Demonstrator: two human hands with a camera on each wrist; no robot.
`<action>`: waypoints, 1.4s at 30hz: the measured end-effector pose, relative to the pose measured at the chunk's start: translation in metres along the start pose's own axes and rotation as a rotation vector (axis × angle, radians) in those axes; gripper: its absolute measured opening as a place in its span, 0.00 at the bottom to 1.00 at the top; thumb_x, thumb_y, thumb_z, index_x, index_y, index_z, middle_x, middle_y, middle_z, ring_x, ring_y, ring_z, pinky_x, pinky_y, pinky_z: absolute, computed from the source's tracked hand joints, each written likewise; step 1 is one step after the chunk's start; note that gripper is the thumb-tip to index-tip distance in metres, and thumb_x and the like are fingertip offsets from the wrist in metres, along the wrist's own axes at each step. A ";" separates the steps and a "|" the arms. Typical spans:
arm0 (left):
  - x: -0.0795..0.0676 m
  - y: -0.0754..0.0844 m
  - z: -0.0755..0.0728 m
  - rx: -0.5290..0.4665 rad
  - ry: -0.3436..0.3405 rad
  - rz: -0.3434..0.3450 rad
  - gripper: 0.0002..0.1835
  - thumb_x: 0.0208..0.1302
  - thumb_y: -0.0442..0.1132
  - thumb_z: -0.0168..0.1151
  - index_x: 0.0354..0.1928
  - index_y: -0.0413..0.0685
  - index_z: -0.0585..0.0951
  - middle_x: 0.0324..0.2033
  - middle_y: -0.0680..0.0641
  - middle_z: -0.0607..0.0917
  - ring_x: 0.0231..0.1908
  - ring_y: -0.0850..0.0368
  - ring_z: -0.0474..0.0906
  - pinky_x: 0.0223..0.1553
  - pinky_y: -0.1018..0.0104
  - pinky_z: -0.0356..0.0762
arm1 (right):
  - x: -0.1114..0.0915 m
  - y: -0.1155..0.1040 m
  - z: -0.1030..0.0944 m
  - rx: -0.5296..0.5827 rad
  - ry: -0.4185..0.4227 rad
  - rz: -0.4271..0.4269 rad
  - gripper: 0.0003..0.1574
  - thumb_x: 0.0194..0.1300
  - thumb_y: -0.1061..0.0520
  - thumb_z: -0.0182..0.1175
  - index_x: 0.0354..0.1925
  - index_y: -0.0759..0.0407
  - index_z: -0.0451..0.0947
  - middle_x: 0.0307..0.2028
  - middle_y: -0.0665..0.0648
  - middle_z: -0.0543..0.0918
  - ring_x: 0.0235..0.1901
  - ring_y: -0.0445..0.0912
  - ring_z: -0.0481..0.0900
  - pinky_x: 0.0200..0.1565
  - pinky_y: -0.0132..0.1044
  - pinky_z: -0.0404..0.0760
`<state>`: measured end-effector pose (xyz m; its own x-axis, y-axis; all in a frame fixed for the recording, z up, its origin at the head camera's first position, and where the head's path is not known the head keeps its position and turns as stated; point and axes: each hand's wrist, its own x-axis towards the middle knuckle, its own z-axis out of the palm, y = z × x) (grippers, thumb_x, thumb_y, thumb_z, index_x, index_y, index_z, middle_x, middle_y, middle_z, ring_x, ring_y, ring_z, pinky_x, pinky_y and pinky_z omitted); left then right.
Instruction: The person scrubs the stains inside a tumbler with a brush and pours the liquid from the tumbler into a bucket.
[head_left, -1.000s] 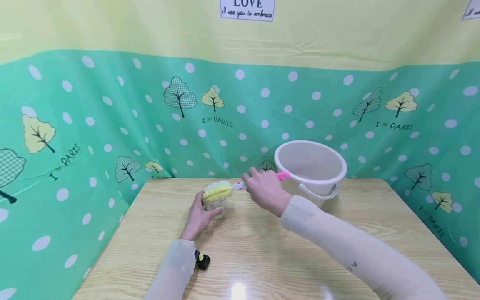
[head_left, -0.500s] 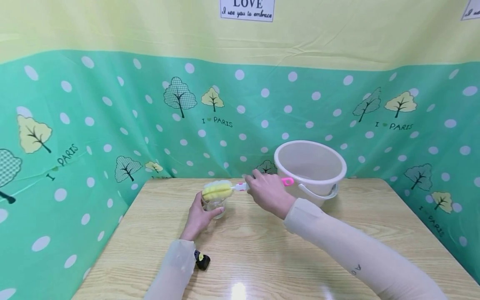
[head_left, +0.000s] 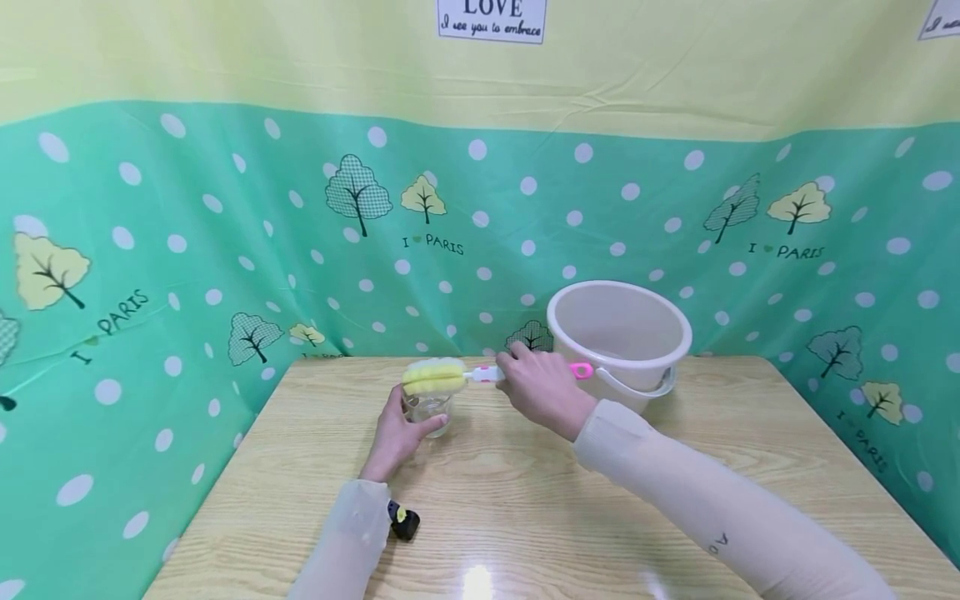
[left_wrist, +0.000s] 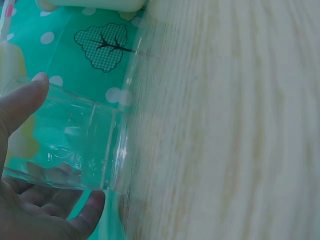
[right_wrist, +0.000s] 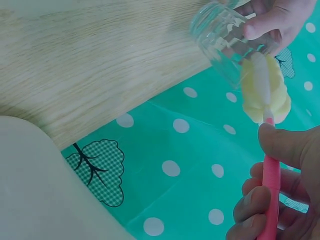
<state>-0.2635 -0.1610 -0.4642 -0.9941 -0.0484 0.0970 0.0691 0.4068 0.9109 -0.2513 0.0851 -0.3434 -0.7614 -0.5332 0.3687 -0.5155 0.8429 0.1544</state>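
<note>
A clear glass cup [left_wrist: 70, 135] stands on the table at left of centre, with the fingers and thumb of my left hand [head_left: 399, 435] curled round it. Over its mouth lies the yellow and white sponge head of a bottle brush [head_left: 435, 377], nearly level. My right hand [head_left: 543, 387] grips the brush's pink and white handle [right_wrist: 271, 190], whose pink end sticks out behind the hand in the head view. In the right wrist view the sponge [right_wrist: 265, 90] overlaps the cup's rim, and my thumb lies along the handle.
A white bucket [head_left: 577, 387] with its handle hanging down stands behind my right hand. A small black object [head_left: 405, 523] lies beside my left sleeve. A green and yellow printed cloth [head_left: 480, 275] hangs around the wooden table [head_left: 510, 517].
My right hand has moved slightly right and down, bringing the brush handle closer to level. The sponge still lies over the cup's mouth. My left hand and the cup stay in place.
</note>
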 end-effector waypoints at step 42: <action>-0.003 0.004 -0.001 -0.006 -0.005 0.001 0.49 0.47 0.47 0.77 0.68 0.46 0.59 0.60 0.36 0.72 0.58 0.41 0.70 0.60 0.44 0.67 | -0.028 0.004 0.014 0.265 0.033 0.090 0.11 0.63 0.48 0.64 0.33 0.51 0.74 0.26 0.46 0.71 0.22 0.40 0.68 0.22 0.30 0.69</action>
<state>-0.2606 -0.1606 -0.4606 -0.9944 -0.0432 0.0963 0.0710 0.4017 0.9130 -0.2374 0.1027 -0.3656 -0.7979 -0.4508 0.4002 -0.5345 0.8360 -0.1241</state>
